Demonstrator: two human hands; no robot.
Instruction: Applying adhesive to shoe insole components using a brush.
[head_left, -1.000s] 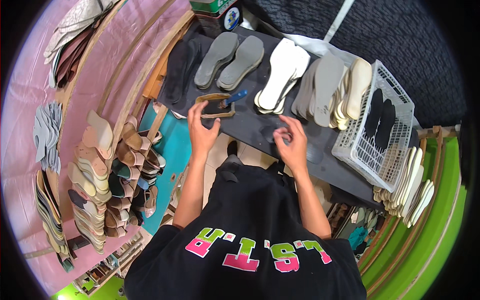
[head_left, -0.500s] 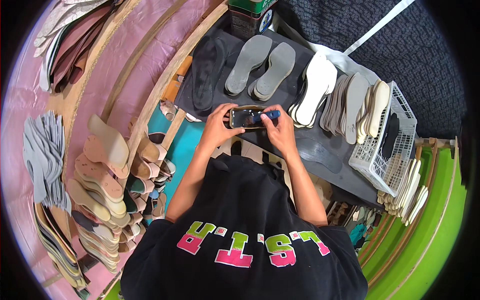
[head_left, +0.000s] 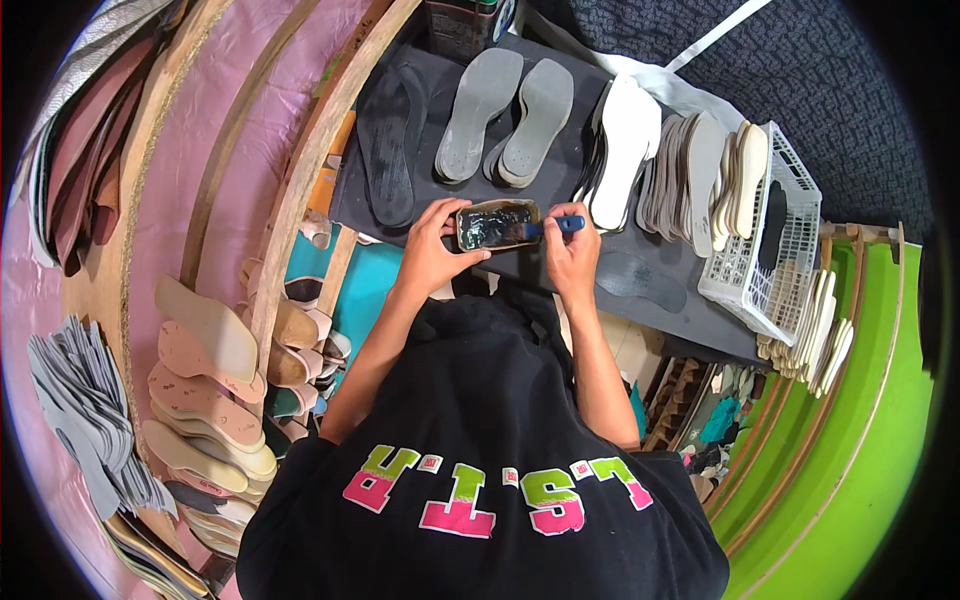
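My left hand (head_left: 430,250) is closed round the left end of a small rectangular container (head_left: 500,246) that holds a dark, glossy liquid. Between the fingers of my right hand (head_left: 572,258) is a blue-handled brush (head_left: 568,224); its head is over the container's right end, the tip hard to make out. Just beyond the container, two stacks of grey insoles (head_left: 478,110) lie on the dark table (head_left: 440,205). A black insole (head_left: 390,150) is left of them. White insoles (head_left: 630,150) are fanned out to the right, and a dark insole (head_left: 640,282) lies right of my right wrist.
Grey insoles (head_left: 706,180) and cream ones (head_left: 748,180) stand beside a white plastic basket (head_left: 805,200) at the right. A dark tin (head_left: 462,30) is at the far edge. Racks with many insoles (head_left: 205,400) and a wooden rail (head_left: 330,130) line the left side.
The brush and my right hand have shifted right relative to the container, uncovering more of the dark liquid. The whole view has also shifted slightly.
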